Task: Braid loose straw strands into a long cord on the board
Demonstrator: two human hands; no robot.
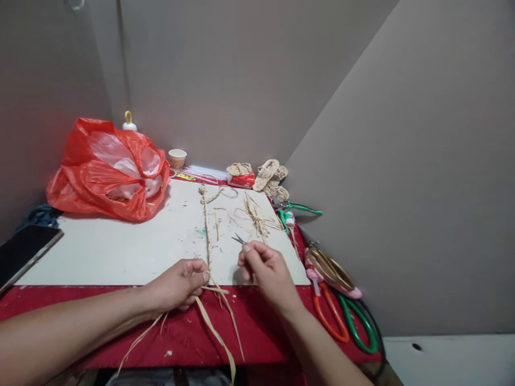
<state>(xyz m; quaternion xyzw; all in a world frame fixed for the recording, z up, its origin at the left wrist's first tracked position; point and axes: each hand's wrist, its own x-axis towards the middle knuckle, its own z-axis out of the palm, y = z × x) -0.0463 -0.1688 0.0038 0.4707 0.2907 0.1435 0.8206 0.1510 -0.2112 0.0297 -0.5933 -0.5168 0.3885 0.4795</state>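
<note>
On the white board [112,252], the braided cord [207,225] lies straight; the left hand [179,284] pinches its near end, probably keeping strands [211,325] gathered; the right hand [267,271] clasps small scissors [238,239], blades seemingly angled clear.

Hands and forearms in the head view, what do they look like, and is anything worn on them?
The left hand and right hand wear no gloves. No sleeve, watch or bracelet shows on the left forearm or right forearm. I can't make out any rings, though some fingers are partly hidden.
</note>
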